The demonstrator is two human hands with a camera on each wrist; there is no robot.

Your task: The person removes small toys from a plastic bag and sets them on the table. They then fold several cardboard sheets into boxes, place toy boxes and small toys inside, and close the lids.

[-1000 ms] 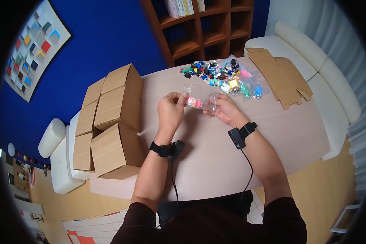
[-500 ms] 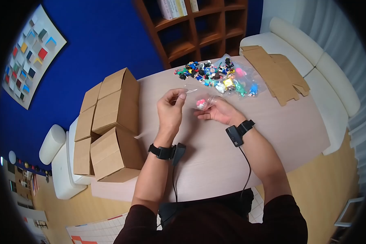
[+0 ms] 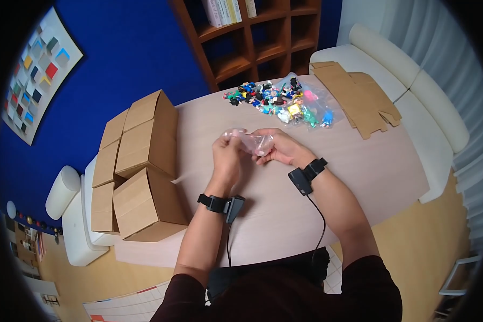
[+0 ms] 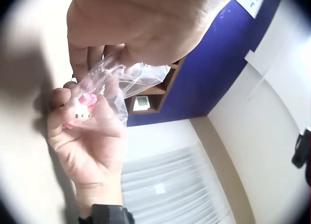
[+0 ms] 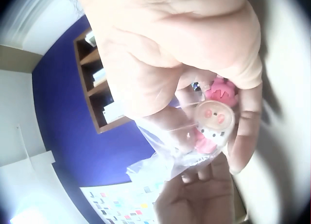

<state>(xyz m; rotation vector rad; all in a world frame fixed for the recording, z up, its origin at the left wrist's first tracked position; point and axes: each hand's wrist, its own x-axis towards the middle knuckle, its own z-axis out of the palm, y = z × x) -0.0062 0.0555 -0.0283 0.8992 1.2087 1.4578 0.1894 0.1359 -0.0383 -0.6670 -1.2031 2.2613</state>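
Both hands are raised over the table, working on a small clear plastic bag (image 3: 258, 143) with a pink-and-white toy figurine (image 5: 210, 129) inside. My right hand (image 3: 282, 148) holds the figurine through the film, thumb and fingers around it, as the right wrist view shows. With thumb and fingers my left hand (image 3: 226, 161) pinches the loose end of the bag. Seen from the left wrist, the figurine's white face and pink top (image 4: 86, 100) lie against the right hand's fingers. Much of the figurine is hidden in the head view.
Beyond the hands lies a pile of small colourful figurines (image 3: 263, 95), beside several bagged figurines (image 3: 311, 115). Flattened cardboard (image 3: 359, 99) lies at the table's far right. Cardboard boxes (image 3: 139, 150) stand in a block at the left. A white sofa (image 3: 440, 112) adjoins the table.
The left hand has moved off to the left of the figurine, then back beside the right hand. The figurine has gone from plain view between the hands into the right hand's hold.
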